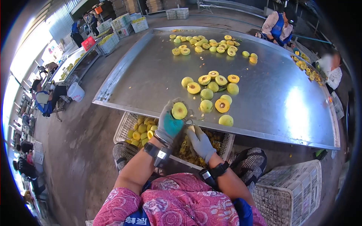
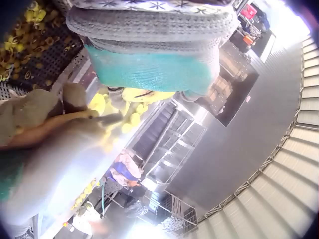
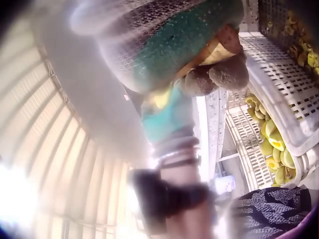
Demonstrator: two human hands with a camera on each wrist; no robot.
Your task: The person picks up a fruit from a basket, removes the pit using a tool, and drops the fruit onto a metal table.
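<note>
My gloved left hand (image 1: 169, 124) holds a halved yellow-green stone fruit (image 1: 179, 110), its cut face turned up, above the near edge of the metal table (image 1: 158, 71). Just to its right, my gloved right hand (image 1: 202, 144) grips a tool by its wooden handle (image 3: 212, 52). In the left wrist view the tool's thin metal end (image 2: 110, 118) points toward the fruit. Closest on the table is a loose group of whole and halved fruits (image 1: 206, 94). Below the hands, one crate holds fruit halves (image 1: 141, 130) and another section holds dark scraps (image 1: 186, 154).
More fruits (image 1: 205, 45) lie toward the table's far side. An upturned white crate (image 1: 290, 192) stands at my right. Two people sit beyond the right edge, one in a blue apron (image 1: 281, 28). Other workers, a white bucket (image 1: 76, 92) and stacked crates (image 1: 120, 24) are at left.
</note>
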